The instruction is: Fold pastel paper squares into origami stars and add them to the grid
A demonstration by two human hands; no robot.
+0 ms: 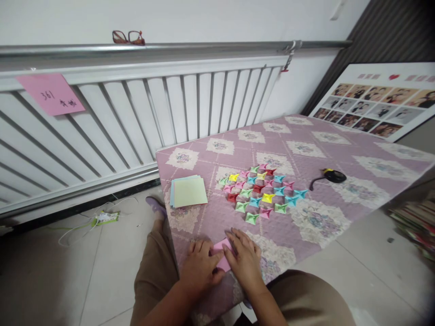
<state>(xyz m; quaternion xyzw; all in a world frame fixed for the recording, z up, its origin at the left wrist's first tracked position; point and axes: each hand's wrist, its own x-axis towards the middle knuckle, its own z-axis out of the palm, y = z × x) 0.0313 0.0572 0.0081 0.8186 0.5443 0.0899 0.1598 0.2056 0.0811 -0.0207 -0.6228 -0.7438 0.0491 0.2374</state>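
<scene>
A small folded piece of pink paper [220, 246] lies near the front end of the table. My left hand [201, 265] holds its left side, with the fingers bent and the thumb on the paper. From the right, my right hand [245, 259] presses the paper, its thumb and fingertips at the edge. Parts of the paper are hidden under both hands. Beyond them, several small folded paper shapes [268, 198] in green, pink, red, yellow and blue stand in slanting rows. A stack of square coloured paper sheets [190, 192], pale yellow on top, rests to the left.
A black object with a thin tail [335, 176] sits on the flowered tablecloth [326, 199] at the right. Behind the table runs a white radiator [193, 106]; glasses [128, 37] rest on the pipe above. A power strip [107, 218] with cables lies on the floor.
</scene>
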